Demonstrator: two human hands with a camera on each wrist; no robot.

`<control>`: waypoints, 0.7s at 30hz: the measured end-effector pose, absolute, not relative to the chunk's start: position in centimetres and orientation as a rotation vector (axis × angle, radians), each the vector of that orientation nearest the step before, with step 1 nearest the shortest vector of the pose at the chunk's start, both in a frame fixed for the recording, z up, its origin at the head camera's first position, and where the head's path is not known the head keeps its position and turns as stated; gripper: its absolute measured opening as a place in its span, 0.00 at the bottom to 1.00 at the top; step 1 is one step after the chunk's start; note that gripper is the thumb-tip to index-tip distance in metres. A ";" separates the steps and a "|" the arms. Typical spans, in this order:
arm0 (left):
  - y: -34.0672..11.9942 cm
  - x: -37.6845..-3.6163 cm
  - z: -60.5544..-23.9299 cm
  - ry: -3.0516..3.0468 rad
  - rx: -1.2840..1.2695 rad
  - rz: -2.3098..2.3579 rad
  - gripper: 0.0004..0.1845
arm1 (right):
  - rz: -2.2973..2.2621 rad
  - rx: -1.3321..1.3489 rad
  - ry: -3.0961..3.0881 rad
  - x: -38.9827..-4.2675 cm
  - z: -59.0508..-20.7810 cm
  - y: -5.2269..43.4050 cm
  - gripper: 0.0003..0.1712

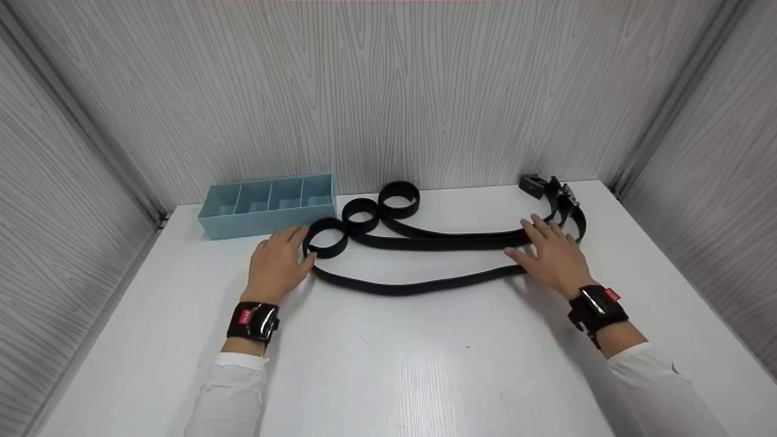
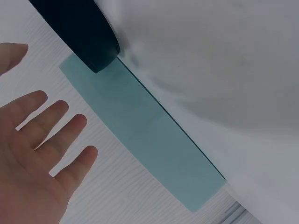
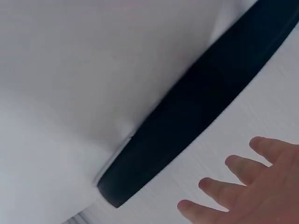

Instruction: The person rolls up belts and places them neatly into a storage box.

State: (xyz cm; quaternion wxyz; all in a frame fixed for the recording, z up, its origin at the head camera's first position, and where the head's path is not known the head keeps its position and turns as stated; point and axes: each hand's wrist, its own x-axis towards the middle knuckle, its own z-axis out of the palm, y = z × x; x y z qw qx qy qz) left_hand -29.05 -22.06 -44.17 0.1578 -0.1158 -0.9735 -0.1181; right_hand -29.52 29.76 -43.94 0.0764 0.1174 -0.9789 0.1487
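Three black belts lie on edge across the white table, loosely coiled at their left ends. My left hand [image 1: 276, 261] is beside the coil of the nearest belt [image 1: 394, 289], its thumb and fingertips close to the loop. The left wrist view shows spread, straight fingers [image 2: 60, 144] near the dark belt band [image 2: 79, 32]. My right hand [image 1: 553, 255] reaches over the belts toward their right ends, hiding part of the nearest one. Its fingers [image 3: 243, 170] are straight and apart beside a belt [image 3: 201, 107] in the right wrist view. Metal buckles [image 1: 569, 194] cluster just beyond that hand.
At the back left stands a blue-grey box [image 1: 273, 221] with several compartments. Wood-grain panels [image 1: 425, 91] rise behind and on both sides of the white table [image 1: 394, 364]. Black bands [image 1: 598, 309] are strapped round both wrists.
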 end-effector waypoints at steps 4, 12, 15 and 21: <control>-20.8 -29.8 -44.2 -2.718 -0.368 -0.323 0.24 | 0.474 0.416 -2.868 -28.9 -43.2 28.0 0.40; -17.9 -31.7 -44.9 -2.742 -0.396 -0.173 0.15 | 0.526 0.595 -2.777 -26.9 -42.6 23.3 0.23; -17.0 -32.2 -45.2 -2.770 -0.369 -0.147 0.12 | 0.503 0.669 -2.767 -26.1 -42.8 21.8 0.21; -16.3 -32.1 -45.7 -2.792 -0.326 -0.174 0.07 | 0.487 0.737 -2.763 -25.3 -42.9 20.4 0.20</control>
